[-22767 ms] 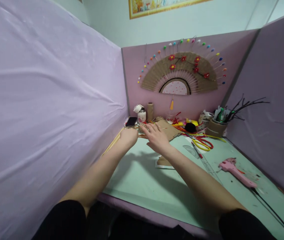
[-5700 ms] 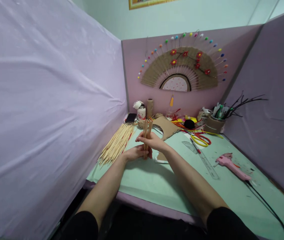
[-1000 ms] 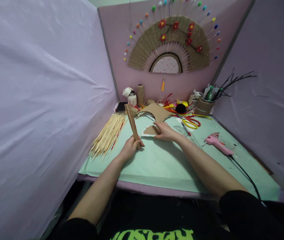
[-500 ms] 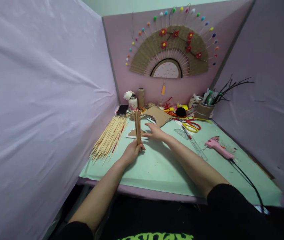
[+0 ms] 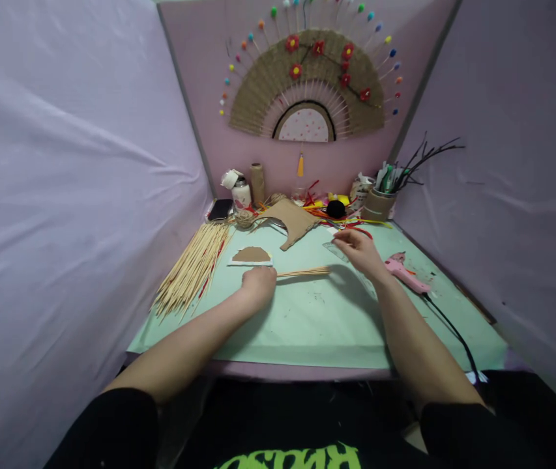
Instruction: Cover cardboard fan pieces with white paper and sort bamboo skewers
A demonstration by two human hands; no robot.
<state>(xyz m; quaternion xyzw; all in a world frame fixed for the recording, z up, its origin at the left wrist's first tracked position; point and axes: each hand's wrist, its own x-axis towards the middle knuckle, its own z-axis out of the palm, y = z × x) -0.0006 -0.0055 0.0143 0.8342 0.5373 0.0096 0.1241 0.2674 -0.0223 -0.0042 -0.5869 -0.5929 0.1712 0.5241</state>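
Observation:
My left hand (image 5: 259,284) is closed on one end of a small bundle of bamboo sticks (image 5: 304,272). The bundle lies flat on the green mat (image 5: 307,319) and points right. My right hand (image 5: 362,250) hovers further right with its fingers curled, over a clear protractor (image 5: 332,250) and the red-handled scissors (image 5: 362,230). Whether it grips anything I cannot tell. A half-round cardboard piece on white paper (image 5: 251,256) lies just beyond my left hand. A large pile of loose sticks (image 5: 192,266) fans out at the left.
A cut cardboard sheet (image 5: 291,219), a phone (image 5: 220,209), a white bottle (image 5: 241,193), a twine spool (image 5: 257,183), coloured strips and a pen cup (image 5: 377,203) line the back. A pink glue gun (image 5: 405,274) with its cord lies right. A decorated fan (image 5: 307,91) hangs on the back panel.
My left hand has laid the upright stick bundle down flat on the mat. My right hand left the half-round cardboard piece and moved right to the scissors and protractor. The camera tilted down.

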